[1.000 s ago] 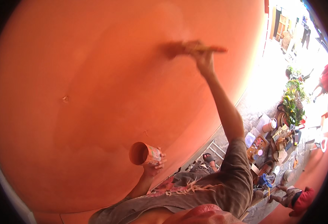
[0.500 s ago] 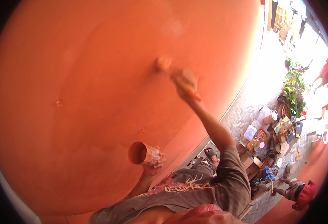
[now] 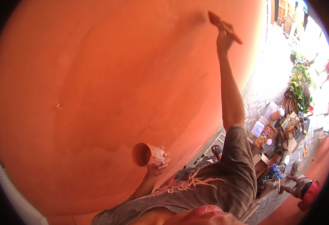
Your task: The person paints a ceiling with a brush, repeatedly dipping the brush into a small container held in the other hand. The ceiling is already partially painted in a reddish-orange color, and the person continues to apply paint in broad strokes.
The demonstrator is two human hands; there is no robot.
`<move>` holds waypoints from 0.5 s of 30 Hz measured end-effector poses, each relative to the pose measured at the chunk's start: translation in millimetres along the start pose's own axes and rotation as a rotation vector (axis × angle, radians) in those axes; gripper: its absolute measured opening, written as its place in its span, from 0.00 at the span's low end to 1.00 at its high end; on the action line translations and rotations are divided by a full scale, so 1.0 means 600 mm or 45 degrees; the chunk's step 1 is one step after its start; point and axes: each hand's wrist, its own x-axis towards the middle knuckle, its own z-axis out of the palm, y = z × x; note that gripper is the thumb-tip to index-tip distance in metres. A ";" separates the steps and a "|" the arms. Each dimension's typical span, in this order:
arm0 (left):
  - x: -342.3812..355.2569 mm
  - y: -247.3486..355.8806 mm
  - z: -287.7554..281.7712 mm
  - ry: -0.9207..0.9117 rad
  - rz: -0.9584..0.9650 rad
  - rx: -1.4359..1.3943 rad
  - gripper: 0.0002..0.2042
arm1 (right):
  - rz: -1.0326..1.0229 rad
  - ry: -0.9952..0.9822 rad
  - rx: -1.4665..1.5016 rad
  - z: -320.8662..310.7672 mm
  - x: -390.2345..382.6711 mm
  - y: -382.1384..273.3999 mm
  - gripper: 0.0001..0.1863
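A broad orange-painted wall (image 3: 108, 86) fills the left and middle, with darker, wet-looking patches on it. My right hand (image 3: 225, 39) is raised high on an outstretched arm, its fingers wrapped round a paintbrush (image 3: 214, 18). The brush's paint-coated bristles point up and left, apart from or barely by the wall; I cannot tell which. Lower down, my left hand (image 3: 161, 165) grips a paint-smeared plastic cup (image 3: 155, 154) from its side. The cup is tilted with its mouth toward the wall, and its inside is orange and shadowed.
On the ground at the right lie a brown tray (image 3: 262, 144) of small items, a pinkish bucket (image 3: 277, 113), boxes and a blue bag (image 3: 274, 171). Leafy plants (image 3: 300, 90) stand beyond. A person in red (image 3: 311, 195) is at the lower right; another shows at the far right edge.
My right hand has swung up and to the right with the paintbrush, and the arm is straighter. The cup in my left hand has stayed nearly in place.
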 end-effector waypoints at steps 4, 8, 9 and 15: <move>-0.004 0.005 -0.013 0.031 0.011 -0.003 0.27 | -0.347 -0.432 -0.393 -0.025 -0.194 0.005 0.03; 0.000 0.004 -0.005 0.012 0.011 0.024 0.27 | 0.210 -0.822 0.315 -0.065 -0.296 -0.133 0.06; 0.006 0.008 -0.007 -0.003 0.006 0.026 0.27 | 0.235 -0.862 0.394 -0.070 -0.281 -0.120 0.06; 0.006 0.016 0.008 0.026 -0.046 0.037 0.30 | 0.457 -0.302 0.427 -0.040 -0.095 0.027 0.10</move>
